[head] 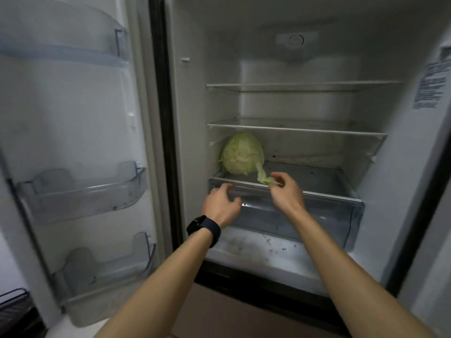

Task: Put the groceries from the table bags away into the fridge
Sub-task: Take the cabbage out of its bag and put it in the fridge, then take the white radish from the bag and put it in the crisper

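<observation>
Cabbage: a pale green, round head of cabbage (pixel 242 153) with crinkled, veined leaves sits on the lowest clear glass shelf (pixel 314 175) of the open white fridge, at the shelf's left rear, close to the left wall.
Loose leaf: a thin, limp strip of leaf (pixel 262 174) trails from the head toward the shelf's front edge.
Right hand: the right hand (pixel 286 191) pinches the tip of that strip between thumb and fingers, above the shelf's front rim.
Left hand: the left hand (pixel 219 203), with a black band watch (pixel 203 226) on the wrist, is in front of the drawer's left end, fingers loosely curled and grasping nothing; whether it touches the drawer cannot be told.
Drawer: a clear, smooth plastic crisper drawer (pixel 322 213) lies directly under the cabbage's shelf.
Upper shelves: two flat glass shelves with pale trim, one (pixel 292 129) just over the cabbage, one (pixel 302 85) higher.
Fridge floor: the white ledge (pixel 256 250) below the drawer is speckled with dark crumbs and a scrap of leaf.
Back wall: a rounded white control housing (pixel 296 41) sits near the top.
Right wall: a printed sticker (pixel 432 84), too blurred to read.
Door: the white door (pixel 73 132) stands open on the left, with three curved translucent plastic bins, top (pixel 63 45), middle (pixel 83 193) and bottom (pixel 102 272).
Corner: a black wire rack (pixel 14 301) shows at lower left.
</observation>
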